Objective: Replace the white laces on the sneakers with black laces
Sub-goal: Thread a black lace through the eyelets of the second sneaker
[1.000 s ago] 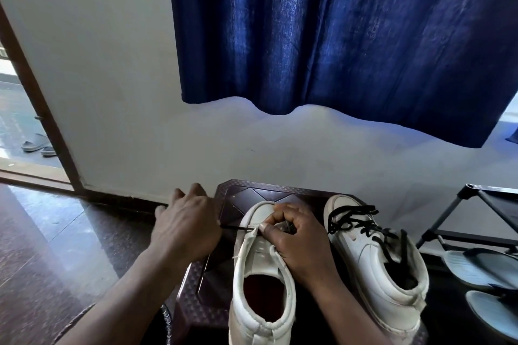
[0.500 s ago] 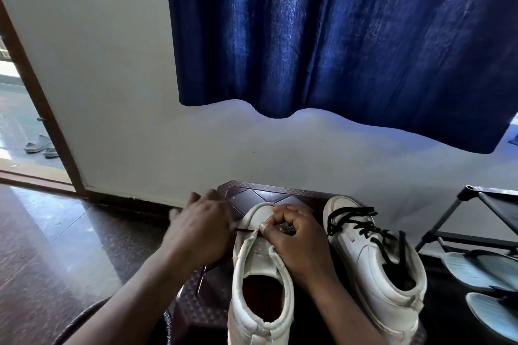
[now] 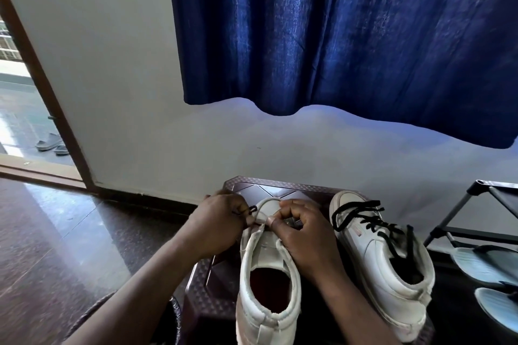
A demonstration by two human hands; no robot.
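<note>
Centre, unlaced white sneaker (image 3: 266, 274) on a brown patterned stool (image 3: 280, 190). At its toe end, left hand (image 3: 218, 221) with grip pinched tight on a black lace (image 3: 251, 209); right hand (image 3: 302, 235) curled, grip pinching the sneaker's eyelet edge. Right of it, black-laced sneaker (image 3: 384, 255). Farther right, shoe rack (image 3: 476, 218) holding pale blue slippers (image 3: 482, 263). Beyond, white wall (image 3: 126, 92) and navy curtain (image 3: 336, 36). Left, glossy dark floor (image 3: 70, 246) and an open doorway (image 3: 16, 120).

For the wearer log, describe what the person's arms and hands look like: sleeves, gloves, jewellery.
The left hand and right hand are bare: no gloves, and no ring shows on the visible fingers. The left forearm and right forearm are uncovered down to the picture's bottom edge; no sleeve, watch or bracelet is in view.
</note>
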